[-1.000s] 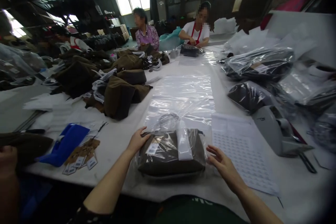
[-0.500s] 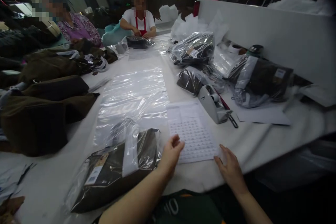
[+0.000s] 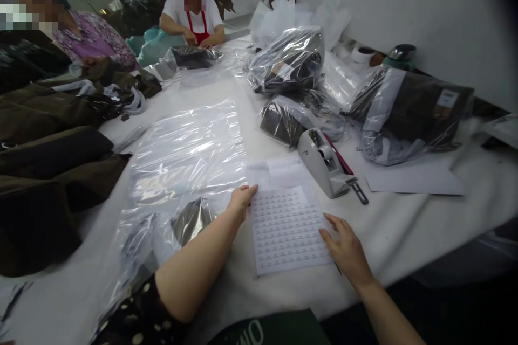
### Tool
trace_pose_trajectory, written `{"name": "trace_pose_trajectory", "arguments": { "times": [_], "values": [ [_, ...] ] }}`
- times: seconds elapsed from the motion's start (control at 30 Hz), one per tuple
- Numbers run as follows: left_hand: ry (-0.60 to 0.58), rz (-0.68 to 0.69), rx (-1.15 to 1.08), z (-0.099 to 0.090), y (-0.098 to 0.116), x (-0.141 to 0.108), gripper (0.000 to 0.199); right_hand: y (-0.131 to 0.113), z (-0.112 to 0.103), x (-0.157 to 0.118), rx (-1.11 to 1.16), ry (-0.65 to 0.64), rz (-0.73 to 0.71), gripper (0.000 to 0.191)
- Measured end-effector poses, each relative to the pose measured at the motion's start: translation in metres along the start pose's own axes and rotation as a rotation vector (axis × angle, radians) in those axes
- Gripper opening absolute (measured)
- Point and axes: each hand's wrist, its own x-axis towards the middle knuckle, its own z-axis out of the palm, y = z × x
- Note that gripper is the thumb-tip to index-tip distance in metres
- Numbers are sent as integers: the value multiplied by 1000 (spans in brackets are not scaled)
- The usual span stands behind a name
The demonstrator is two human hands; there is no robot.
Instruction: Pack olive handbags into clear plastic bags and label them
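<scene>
At the near edge of a cloth-covered tabletop [image 3: 384, 226], we rest our left hand [image 3: 242, 199], fingers bunched, on the left edge of a printed label sheet [image 3: 285, 232], while our right hand [image 3: 343, 245] spreads loosely at its right edge. A tape dispenser [image 3: 326, 164] stands just beyond; a plastic-wrapped bag [image 3: 421, 110] lies to the far right.

Printed sheet [image 3: 287, 232]: text too small; wrapped bag [image 3: 194, 221] partly hidden behind left forearm [image 3: 198, 267].
</scene>
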Motion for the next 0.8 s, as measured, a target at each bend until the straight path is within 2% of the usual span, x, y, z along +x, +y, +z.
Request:
{"name": "trace_pose_trajectory", "arguments": {
  "times": [0.2,0.27,0.33,0.4,0.47,0.57,0.63,0.8],
  "values": [
    [-188,-67,-137,12,25,-34,20,-24,3,49,125,137,-9,44],
    [-246,-69,-203,15,29,-42,23,-35,1,61,126,185,-72,41],
    [-287,-88,-251,16,28,-46,26,-46,0,69,108,183,-186,30],
    [-269,-96,-221,15,24,-48,29,-57,2,74,126,124,-284,18],
    [-197,-66,-130,11,17,-51,30,-68,6,76,177,58,-347,12],
    [-49,-14,-41,4,8,-58,31,-86,17,78,258,-25,-401,11],
    [4,-3,-46,1,5,-64,33,-100,25,80,291,-68,-435,11],
    [-19,95,-26,0,5,-72,28,-125,36,88,262,-140,-543,14]
  ]
}}
